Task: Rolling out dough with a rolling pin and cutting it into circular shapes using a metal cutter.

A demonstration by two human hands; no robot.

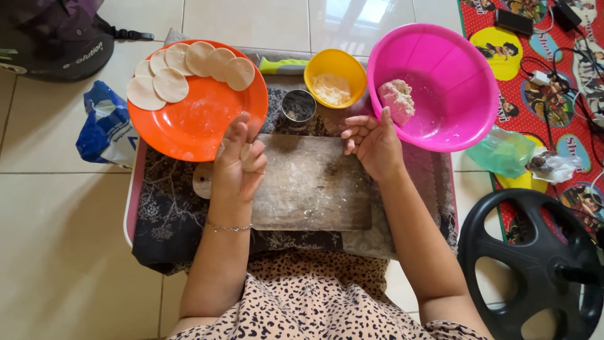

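the left hand [238,165] cups a small piece of dough [250,157] over the board's [314,189] left edge, fingers curled round it; the right hand [372,141] hovers empty at the board's far right corner, fingers loosely bent. this looks like shaping a piece, which calls for flattening it on the board. seven flat rounds [171,84] line the orange plate's [201,126] far rim; one dough lump [397,99] sits in the pink bowl [453,119].

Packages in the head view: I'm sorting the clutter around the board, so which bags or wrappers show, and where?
Blue and white plastic bag: crumpled, on the floor tiles left of the orange plate.
Green translucent bag: crumpled, right of the pink bowl.
Clear bag: knotted, dark contents, beside the green one.
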